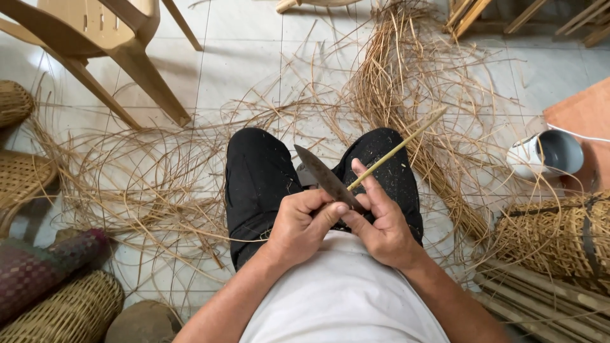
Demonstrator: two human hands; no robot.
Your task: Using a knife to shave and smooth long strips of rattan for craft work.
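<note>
My left hand point(304, 223) grips a knife point(324, 174) whose dark blade points up and away over my knees. My right hand point(380, 219) holds a thin pale bamboo strip point(400, 147) that slants up to the right, with the forefinger stretched along it. The blade's edge meets the strip near my right forefinger. Both hands sit above my lap, over black trousers point(257, 178) speckled with shavings.
Loose cane strips and shavings point(394, 70) lie all over the tiled floor. A tan plastic chair point(108, 44) stands at upper left. Woven baskets point(70, 311) sit at left, another basket point(559, 235) and bamboo slats point(540, 298) at right, beside a white cup point(546, 154).
</note>
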